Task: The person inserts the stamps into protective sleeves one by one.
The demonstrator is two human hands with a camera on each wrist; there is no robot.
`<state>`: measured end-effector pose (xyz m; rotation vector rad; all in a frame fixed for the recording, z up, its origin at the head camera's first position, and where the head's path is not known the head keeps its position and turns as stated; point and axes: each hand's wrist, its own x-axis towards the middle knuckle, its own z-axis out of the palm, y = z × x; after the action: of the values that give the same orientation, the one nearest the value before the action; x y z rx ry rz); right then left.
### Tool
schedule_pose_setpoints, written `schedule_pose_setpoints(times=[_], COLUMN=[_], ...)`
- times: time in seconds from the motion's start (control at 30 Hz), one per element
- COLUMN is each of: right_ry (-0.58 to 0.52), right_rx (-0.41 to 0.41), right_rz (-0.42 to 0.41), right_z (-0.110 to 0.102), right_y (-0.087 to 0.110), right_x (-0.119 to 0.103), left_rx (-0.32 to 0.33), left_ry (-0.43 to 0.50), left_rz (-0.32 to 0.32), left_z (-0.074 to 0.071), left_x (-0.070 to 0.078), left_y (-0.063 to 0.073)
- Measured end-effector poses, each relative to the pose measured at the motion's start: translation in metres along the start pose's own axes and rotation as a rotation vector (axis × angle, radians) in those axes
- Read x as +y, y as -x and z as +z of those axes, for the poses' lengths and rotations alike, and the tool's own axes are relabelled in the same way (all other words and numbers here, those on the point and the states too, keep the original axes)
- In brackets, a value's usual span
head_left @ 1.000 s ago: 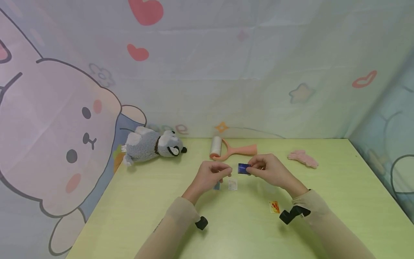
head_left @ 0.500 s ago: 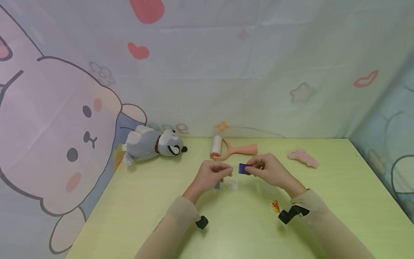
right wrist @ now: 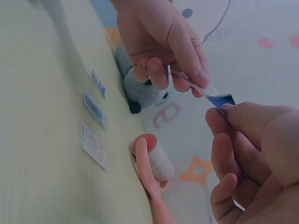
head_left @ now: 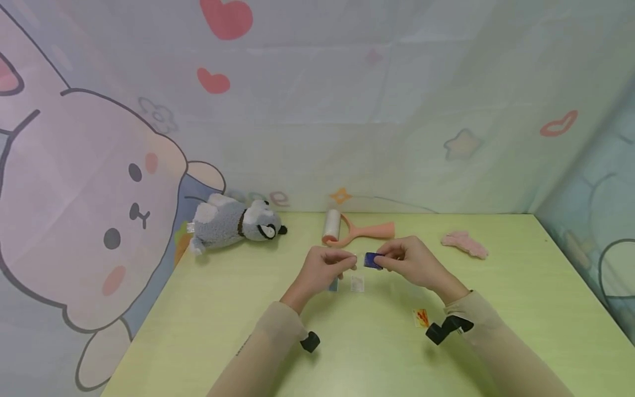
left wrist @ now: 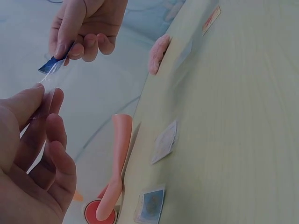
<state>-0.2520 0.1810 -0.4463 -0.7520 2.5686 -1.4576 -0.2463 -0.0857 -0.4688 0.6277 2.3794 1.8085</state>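
Pinching blue card point(head_left: 373, 260), long axis L-R, both hands

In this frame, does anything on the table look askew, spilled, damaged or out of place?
Nothing stands out. The left hand pinches a clear sleeve and the right hand pinches a blue card at its mouth, both above the table. The loose cards lie flat, and the lint roller and plush toy lie undisturbed.

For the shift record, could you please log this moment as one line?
left hand: pinches clear sleeve | right hand: pinches blue card at sleeve mouth | table: loose cards, lint roller, plush toy
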Motion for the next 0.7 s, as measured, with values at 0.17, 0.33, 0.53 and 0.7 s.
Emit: schedule_pose_setpoints(times=[0.17, 0.33, 0.53, 0.7], right_ry=[-0.014, -0.041, -0.031, -0.035], right_rx=[-0.013, -0.016, -0.019, -0.025], right_rz=[0.02, 0.03, 0.026, 0.031], right_z=[0.0005, 0.003, 0.002, 0.0006], right_y=[0.0009, 0.0013, 0.0013, 0.0003], right_x=[0.0001, 0.002, 0.0027, 0.0044], left_rx=[-0.007, -0.017, 0.008, 0.019], left_ry=[0.024, 0.049, 0.021, -0.01], left_rz=[0.01, 0.015, 0.019, 0.007], left_z=[0.0011, 0.0034, 0.0054, 0.0068], left_x=[0.0, -0.0012, -0.0019, -0.0007], left_y=[-0.0008, -0.0013, -0.004, -0.0056])
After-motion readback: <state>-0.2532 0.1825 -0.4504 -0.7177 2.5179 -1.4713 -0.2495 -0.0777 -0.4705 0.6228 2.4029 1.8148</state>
